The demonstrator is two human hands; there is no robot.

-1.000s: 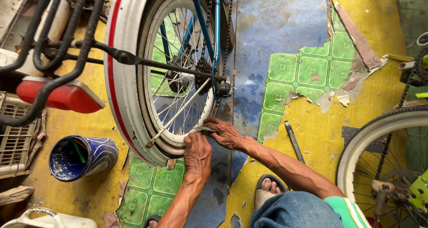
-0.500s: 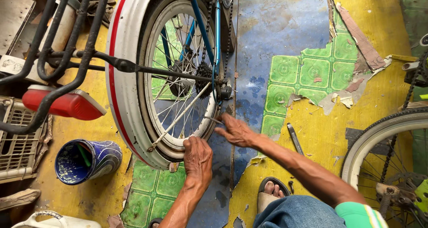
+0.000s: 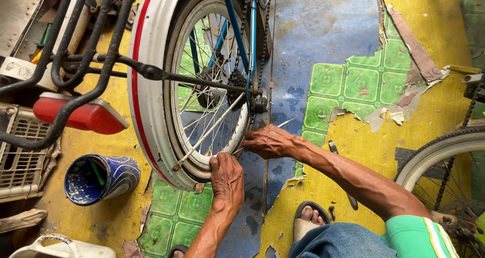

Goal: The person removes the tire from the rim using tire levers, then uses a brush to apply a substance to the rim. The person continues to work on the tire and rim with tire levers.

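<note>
A bicycle's rear wheel (image 3: 151,111), with a white tyre and a red stripe, hangs off the floor in a blue frame (image 3: 251,46). My left hand (image 3: 227,179) grips the tyre and rim at the wheel's lower edge, thumb over the rim. My right hand (image 3: 268,141) rests just to the right, with its fingers curled on the rim by the spokes, below the sprocket and chain (image 3: 236,81). A thin metal rod (image 3: 285,122) pokes out past its knuckles. I cannot tell whether the hand holds the rod.
A blue paint-stained can (image 3: 98,179) lies on its side at the left, under a red reflector (image 3: 81,115) and a black rack. A wire basket (image 3: 17,152) stands further left. A metal tool (image 3: 333,148) lies on the yellow floor. A second wheel (image 3: 439,157) stands at the right, with my sandalled foot (image 3: 308,220) below.
My right hand drew in from a spread reach and curled onto the rim. My left hand slid up until its thumb hooked the rim. The view shifted slightly.
</note>
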